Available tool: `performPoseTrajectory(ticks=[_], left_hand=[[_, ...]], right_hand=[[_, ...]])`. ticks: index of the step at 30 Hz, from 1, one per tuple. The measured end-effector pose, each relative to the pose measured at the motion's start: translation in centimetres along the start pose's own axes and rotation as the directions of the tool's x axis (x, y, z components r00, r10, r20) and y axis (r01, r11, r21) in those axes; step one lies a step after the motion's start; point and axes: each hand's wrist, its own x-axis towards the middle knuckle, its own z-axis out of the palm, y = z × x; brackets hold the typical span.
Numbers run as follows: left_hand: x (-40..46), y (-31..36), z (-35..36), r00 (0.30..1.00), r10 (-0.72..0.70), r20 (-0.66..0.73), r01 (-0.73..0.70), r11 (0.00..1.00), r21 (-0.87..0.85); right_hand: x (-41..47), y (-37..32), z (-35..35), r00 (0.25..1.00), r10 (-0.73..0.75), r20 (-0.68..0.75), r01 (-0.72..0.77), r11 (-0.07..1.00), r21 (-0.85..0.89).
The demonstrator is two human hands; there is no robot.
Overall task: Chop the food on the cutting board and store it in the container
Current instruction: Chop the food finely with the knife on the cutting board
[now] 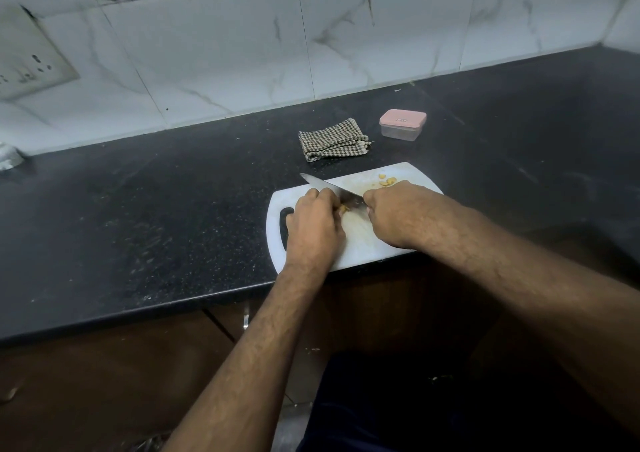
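A white cutting board lies at the front edge of the black counter. My right hand grips the handle of a knife, whose blade points left and away across the board. My left hand has its fingers curled down on a small yellowish piece of food right beside the blade. More yellowish pieces lie on the board's far part. A small clear container with a pink lid, closed, stands on the counter behind the board.
A folded checked cloth lies between the board and the wall, left of the container. The black counter stretches left and right. A tiled wall with a switch plate rises behind. Brown cabinet fronts are below.
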Motion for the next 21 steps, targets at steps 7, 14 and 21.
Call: performPoseTrajectory(ticks=[7, 14, 21], left_hand=[[0.2, -0.6, 0.4, 1.0, 0.003, -0.029, -0.005, 0.997, -0.08], [0.3, -0.8, 0.2, 0.999, -0.006, -0.052, 0.0, 0.993, -0.116], [0.0, 0.2, -0.5, 1.0, -0.011, -0.013, 0.011, 1.0, -0.027]], right_hand=[[0.9, 0.3, 1.0, 0.998, -0.024, 0.059, 0.02, 0.998, 0.065], [0.6, -0.1, 2.1, 1.0, 0.018, 0.001, -0.018, 0.997, 0.078], [-0.3, -0.3, 1.3, 0.998, 0.023, -0.05, -0.02, 0.998, 0.059]])
